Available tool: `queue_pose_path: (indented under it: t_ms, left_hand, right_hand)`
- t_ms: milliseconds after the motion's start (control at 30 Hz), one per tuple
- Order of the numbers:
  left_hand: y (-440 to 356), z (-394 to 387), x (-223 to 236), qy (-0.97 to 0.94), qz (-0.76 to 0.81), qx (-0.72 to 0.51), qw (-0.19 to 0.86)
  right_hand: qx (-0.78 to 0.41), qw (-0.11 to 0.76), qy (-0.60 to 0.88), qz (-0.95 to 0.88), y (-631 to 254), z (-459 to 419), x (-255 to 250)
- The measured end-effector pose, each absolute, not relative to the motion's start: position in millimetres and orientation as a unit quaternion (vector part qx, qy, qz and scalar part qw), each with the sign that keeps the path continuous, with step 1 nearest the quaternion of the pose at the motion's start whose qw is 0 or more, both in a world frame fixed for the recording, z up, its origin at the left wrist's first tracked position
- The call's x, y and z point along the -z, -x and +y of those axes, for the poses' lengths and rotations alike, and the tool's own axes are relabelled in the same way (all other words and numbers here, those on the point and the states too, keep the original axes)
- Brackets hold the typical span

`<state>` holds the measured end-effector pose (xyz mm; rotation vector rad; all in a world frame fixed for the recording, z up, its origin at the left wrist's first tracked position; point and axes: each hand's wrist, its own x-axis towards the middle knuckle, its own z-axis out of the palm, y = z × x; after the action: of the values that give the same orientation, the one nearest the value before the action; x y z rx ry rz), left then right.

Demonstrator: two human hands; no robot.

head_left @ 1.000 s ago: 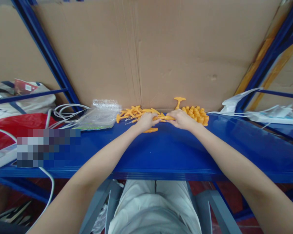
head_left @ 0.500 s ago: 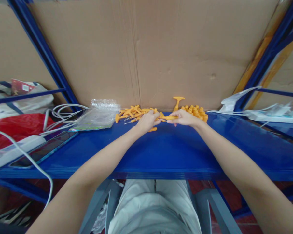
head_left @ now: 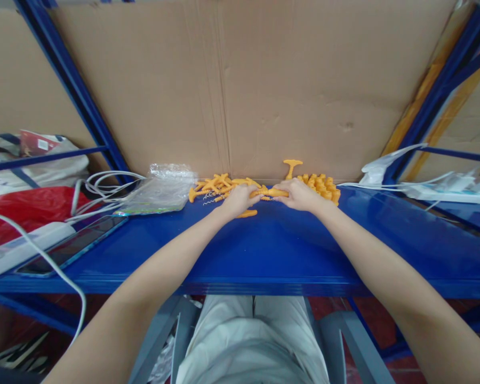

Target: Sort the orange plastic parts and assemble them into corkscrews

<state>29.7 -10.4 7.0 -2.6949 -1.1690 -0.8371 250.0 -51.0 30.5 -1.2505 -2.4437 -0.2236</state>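
My left hand (head_left: pixel 240 199) is closed around the handle end of an orange corkscrew (head_left: pixel 267 192), whose shaft lies level between my hands. At its other end, my right hand (head_left: pixel 298 194) is closed over an orange sleeve-like piece in line with the shaft; the join is too small to make out. Behind and left of my left hand lies a pile of orange corkscrews (head_left: pixel 213 184) with T-shaped handles, some with bare metal spirals. Just beyond my right hand, one corkscrew (head_left: pixel 293 167) stands upright, handle on top. Several orange sleeves (head_left: pixel 323 186) stand packed together to its right.
Everything rests on a blue metal shelf (head_left: pixel 256 256) backed by cardboard (head_left: pixel 304 90). Clear plastic bags (head_left: pixel 160 193), white cables (head_left: pixel 104 184), a phone (head_left: pixel 76 245) and a red bag (head_left: pixel 32 210) lie left. A white power strip (head_left: pixel 456 192) is at the right.
My right hand loosened with its thumb lower half a second ago, and now wraps over the sleeve again. My left hand stays nearly in place on the corkscrew.
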Motion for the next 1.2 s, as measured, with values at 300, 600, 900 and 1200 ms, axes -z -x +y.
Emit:
queue_pose_path:
  t_ms: [300, 600, 900, 1200]
  left_hand:
    - [-33, -15, -4, 0.868, -0.413, 0.258, 0.099]
    - [-35, -14, -4, 0.876, -0.409, 0.241, 0.084]
    - [-35, -12, -2, 0.878, -0.398, 0.253, 0.083]
    - [-24, 4, 4, 0.871, -0.411, 0.265, 0.048]
  right_hand:
    - [-0.062, 0.254, 0.441, -0.859, -253, -48, -29]
    - [-0.11, 0.254, 0.462, -0.843, -258, -37, -21]
    - [-0.124, 0.245, 0.456, -0.846, -261, -34, -23]
    - [-0.122, 0.276, 0.453, -0.839, -254, -32, -37]
